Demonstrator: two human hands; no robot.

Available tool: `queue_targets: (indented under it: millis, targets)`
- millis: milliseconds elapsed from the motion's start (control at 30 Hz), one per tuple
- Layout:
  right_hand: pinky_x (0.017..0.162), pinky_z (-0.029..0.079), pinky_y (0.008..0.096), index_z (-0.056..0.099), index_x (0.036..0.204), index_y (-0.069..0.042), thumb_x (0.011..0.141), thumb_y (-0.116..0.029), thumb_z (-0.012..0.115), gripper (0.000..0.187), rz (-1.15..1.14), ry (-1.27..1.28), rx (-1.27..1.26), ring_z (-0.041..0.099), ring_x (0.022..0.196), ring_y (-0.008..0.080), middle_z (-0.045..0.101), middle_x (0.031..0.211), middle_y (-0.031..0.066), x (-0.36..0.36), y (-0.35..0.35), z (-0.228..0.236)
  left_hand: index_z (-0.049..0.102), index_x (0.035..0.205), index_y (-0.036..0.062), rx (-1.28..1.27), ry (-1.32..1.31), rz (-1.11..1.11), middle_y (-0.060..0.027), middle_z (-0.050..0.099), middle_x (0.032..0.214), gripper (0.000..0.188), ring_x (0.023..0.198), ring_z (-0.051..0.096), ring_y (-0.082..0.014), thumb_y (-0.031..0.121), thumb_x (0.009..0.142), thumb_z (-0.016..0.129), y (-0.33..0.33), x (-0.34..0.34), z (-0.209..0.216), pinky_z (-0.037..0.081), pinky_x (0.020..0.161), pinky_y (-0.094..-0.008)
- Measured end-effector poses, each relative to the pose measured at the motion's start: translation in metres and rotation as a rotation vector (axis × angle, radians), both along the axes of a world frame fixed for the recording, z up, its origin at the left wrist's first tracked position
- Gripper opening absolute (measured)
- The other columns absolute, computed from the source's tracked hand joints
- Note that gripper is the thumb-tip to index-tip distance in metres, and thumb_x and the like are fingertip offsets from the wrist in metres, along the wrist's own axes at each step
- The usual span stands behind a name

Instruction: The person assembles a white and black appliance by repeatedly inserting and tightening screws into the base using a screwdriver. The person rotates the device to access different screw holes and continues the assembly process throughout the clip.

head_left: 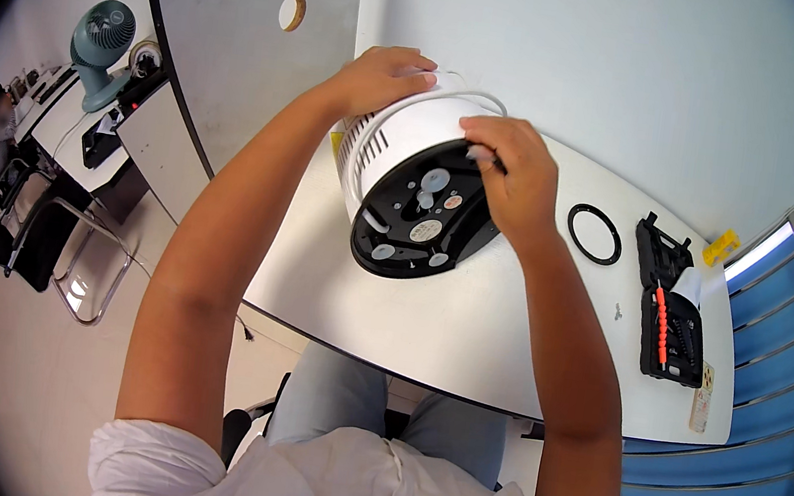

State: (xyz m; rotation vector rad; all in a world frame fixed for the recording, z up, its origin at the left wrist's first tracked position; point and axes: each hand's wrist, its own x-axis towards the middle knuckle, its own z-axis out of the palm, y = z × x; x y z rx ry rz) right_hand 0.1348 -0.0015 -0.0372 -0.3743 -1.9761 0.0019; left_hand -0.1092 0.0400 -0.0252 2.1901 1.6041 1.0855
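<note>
a round white appliance point(423, 129) stands tilted on the counter point(485, 340) beneath both hands, black base point(391, 252) toward the person; the left hand point(389, 81) rests loosely spread over its top; the right hand point(518, 179) pinches a small, partly hidden piece point(482, 153) at the base's edge; a black ring point(600, 262) and open tool case point(649, 331) lie right of that hand
</note>
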Motion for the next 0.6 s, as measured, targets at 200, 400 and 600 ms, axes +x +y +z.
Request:
queue_targets:
  millis: [200, 400, 600]
  targets:
    - [0.081, 0.052, 0.0337, 0.066, 0.103, -0.007, 0.076, 0.007, 0.065, 0.030, 0.001, -0.026, 0.186, 0.063, 0.101, 0.0259, 0.068, 0.102, 0.0038, -0.012, -0.011, -0.012, 0.052, 0.135, 0.0147, -0.120, 0.272, 0.209, -0.0133, 0.032, 0.151, 0.078, 0.141, 0.024, -0.0371, 0.072, 0.083, 0.042, 0.015, 0.004, 0.005, 0.023, 0.111, -0.0553]
    - [0.064, 0.048, 0.0310, 0.052, 0.119, -0.009, 0.088, -0.021, 0.065, 0.035, -0.260, 0.081, -0.834, 0.059, 0.062, 0.0229, 0.061, 0.075, 0.0100, 0.042, -0.078, -0.038, 0.050, 0.136, 0.0177, -0.039, 0.664, 0.280, -0.0038, 0.015, 0.159, 0.058, 0.146, 0.012, -0.0267, 0.051, 0.090, 0.039, -0.007, 0.014, 0.020, 0.008, 0.115, -0.0595]
    - [0.061, 0.047, 0.0397, 0.048, 0.105, -0.005, 0.087, -0.017, 0.059, 0.024, -0.307, -0.386, -0.952, 0.062, 0.070, 0.0309, 0.060, 0.078, 0.0118, 0.083, -0.117, -0.119, 0.054, 0.133, 0.0145, 0.081, 0.274, -0.047, -0.0100, 0.040, 0.143, 0.051, 0.132, 0.038, -0.0251, 0.036, 0.090, 0.039, 0.005, -0.002, 0.002, 0.026, 0.110, -0.0429]
